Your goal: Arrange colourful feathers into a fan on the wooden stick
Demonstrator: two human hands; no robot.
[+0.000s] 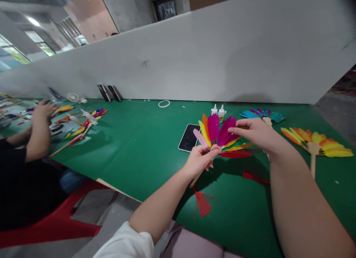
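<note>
Behind everything we saw a pale partition (180, 65), and before it spread a green counter (139, 135). At its right end, a yellow-and-orange fan (314, 148) lay to the right of our right hand (232, 126), and a blue fan (267, 120) beyond it. Close before us we had a many-coloured feather fan (213, 130), its handle (197, 178) slanting up from lower left to the spread feathers. Our left hand (201, 159) was closed on the fan's neck, so it was the nearer to the handle. Our right hand came in from the right, the magenta feathers (226, 133) just left of its fingertips; whether these pinched one, we could not tell. A dark-screened phone (187, 140) lay behind the fan, a red tassel (203, 204) trailed from the handle's lower end, and small white bottles (221, 112) stood beyond.
</note>
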